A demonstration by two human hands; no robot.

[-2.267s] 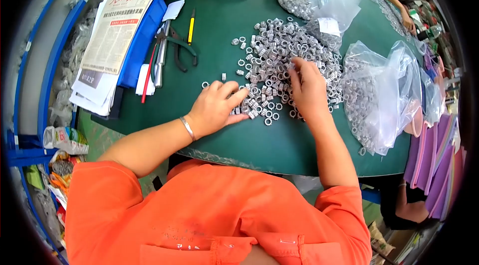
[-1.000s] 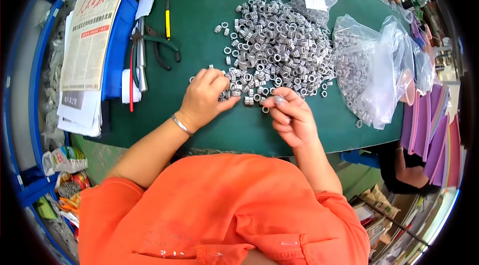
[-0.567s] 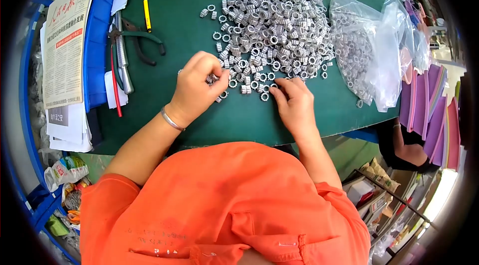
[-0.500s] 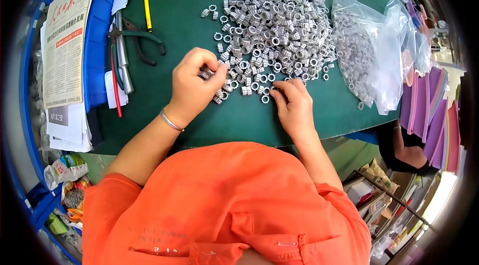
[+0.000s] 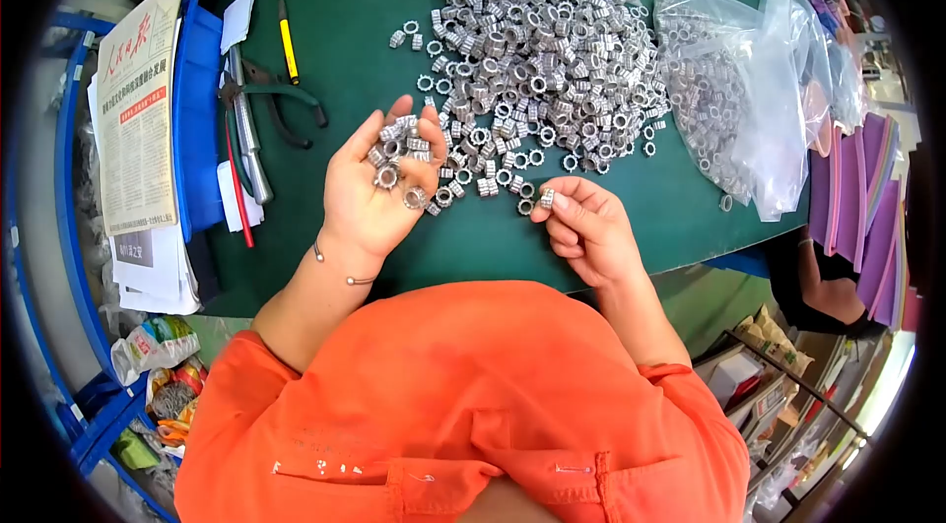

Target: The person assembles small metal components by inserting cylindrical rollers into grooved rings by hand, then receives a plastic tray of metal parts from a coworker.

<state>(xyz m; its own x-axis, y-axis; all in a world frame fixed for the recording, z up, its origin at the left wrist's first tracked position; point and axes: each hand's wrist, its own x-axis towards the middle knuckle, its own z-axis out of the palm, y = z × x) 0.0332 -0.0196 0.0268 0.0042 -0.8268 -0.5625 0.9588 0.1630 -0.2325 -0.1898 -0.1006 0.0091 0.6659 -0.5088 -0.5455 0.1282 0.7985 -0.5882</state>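
Observation:
My left hand [image 5: 360,203] is turned palm up, its fingers curled around several small toothed metal rings [image 5: 399,141]. One of those rings sits near the thumb. Between the thumb and forefinger of my right hand [image 5: 599,235] is a single toothed metal ring [image 5: 547,198], held at the near edge of the pile. The big heap of toothed metal rings [image 5: 562,60] spreads over the green tabletop [image 5: 345,40] just beyond both hands. A few loose rings lie between the hands.
Clear plastic bags of rings [image 5: 705,80] lie to the right. On the left are pliers [image 5: 281,99], a yellow pen-like tool [image 5: 288,40], a red stick-like tool [image 5: 239,193] and a blue bin [image 5: 200,119] with a newspaper [image 5: 143,119] against it. Another person's arm [image 5: 828,282] shows at right.
My left hand has turned from a closed fist to palm up, showing the rings in it. My right hand has drawn back slightly toward me, a ring now visible in its pinch.

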